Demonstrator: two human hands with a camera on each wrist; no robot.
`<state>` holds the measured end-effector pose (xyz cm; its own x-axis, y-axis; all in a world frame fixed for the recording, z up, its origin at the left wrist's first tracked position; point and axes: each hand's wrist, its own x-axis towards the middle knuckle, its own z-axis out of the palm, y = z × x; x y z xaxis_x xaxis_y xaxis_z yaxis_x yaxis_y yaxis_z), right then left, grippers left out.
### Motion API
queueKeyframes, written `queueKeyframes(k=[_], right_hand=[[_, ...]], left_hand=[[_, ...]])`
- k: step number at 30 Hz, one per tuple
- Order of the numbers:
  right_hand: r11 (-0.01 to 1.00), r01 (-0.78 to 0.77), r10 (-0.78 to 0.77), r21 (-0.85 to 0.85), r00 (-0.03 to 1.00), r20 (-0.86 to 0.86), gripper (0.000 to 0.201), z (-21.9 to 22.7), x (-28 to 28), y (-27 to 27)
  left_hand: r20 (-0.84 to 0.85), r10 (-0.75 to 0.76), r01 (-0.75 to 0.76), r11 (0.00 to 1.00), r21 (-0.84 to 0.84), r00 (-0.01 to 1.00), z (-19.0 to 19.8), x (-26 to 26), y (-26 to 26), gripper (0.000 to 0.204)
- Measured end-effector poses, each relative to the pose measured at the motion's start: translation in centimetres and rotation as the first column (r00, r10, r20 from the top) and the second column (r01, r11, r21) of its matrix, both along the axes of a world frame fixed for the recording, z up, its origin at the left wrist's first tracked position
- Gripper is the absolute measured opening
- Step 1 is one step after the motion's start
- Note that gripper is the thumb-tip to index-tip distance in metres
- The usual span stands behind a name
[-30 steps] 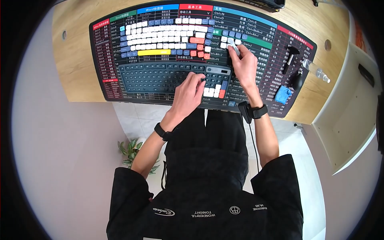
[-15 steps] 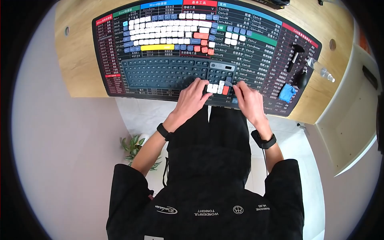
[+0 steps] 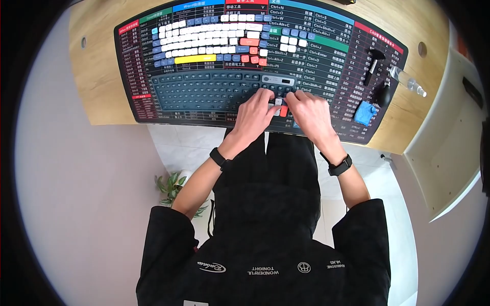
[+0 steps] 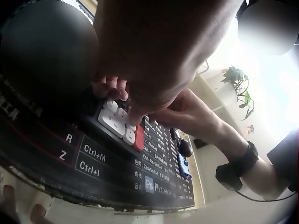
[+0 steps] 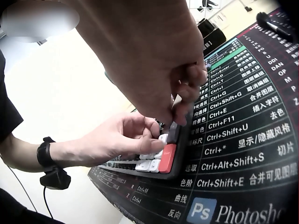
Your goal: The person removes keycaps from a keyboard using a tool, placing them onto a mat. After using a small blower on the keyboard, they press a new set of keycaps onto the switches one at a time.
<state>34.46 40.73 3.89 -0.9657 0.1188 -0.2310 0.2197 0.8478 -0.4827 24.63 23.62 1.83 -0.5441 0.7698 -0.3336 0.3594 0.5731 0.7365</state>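
Note:
A dark grey-blue keyboard point(image 3: 199, 92) lies at the desk's near side, most of its key positions without caps. White keycaps point(image 4: 113, 122) and a red keycap point(image 5: 167, 158) sit on its number pad. My right hand point(image 3: 311, 115) is over the pad's right edge; the thumb and finger pinch a small white keycap point(image 5: 176, 100), partly hidden by the fingers. From the other side, my left hand point(image 3: 253, 117) leans over the pad, thumb laid against the white caps and fingers loosely bent. Above the keyboard, loose white, blue, red and yellow keycaps point(image 3: 204, 43) stand in rows.
A big dark desk mat point(image 3: 326, 76) printed with shortcuts lies under everything. At right are a black brush point(image 3: 375, 61), a clear spray bottle point(image 3: 408, 81), a black air blower point(image 3: 382, 95) and a blue cloth point(image 3: 365, 112). More loose keycaps point(image 3: 291, 42) stand at upper right.
My right hand has come down from the loose keycaps at upper right to the number pad, then shifted slightly left. My left hand has moved right, closer to it.

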Motion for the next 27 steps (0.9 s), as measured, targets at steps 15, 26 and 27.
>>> queueKeyframes(k=[15, 26, 27], right_hand=[[0.982, 0.079, -0.042, -0.174, 0.978, 0.204, 0.033, -0.6, -1.6, 1.5], [0.895, 0.328, -0.190, -0.302, 0.893, 0.407, 0.038, 0.0, -1.2, 2.0], [0.864, 0.385, -0.224, -0.324, 0.871, 0.438, 0.038, 0.4, -1.2, 2.1]], left_hand=[[-0.081, -0.010, 0.014, 0.998, 0.054, 0.997, -0.1, 0.2, 0.0, 0.029], [-0.214, -0.135, 0.156, 0.984, 0.082, 0.967, -0.2, -0.1, 0.0, 0.021], [-0.216, -0.136, 0.157, 0.984, 0.083, 0.967, -0.2, -0.2, 0.1, 0.021]])
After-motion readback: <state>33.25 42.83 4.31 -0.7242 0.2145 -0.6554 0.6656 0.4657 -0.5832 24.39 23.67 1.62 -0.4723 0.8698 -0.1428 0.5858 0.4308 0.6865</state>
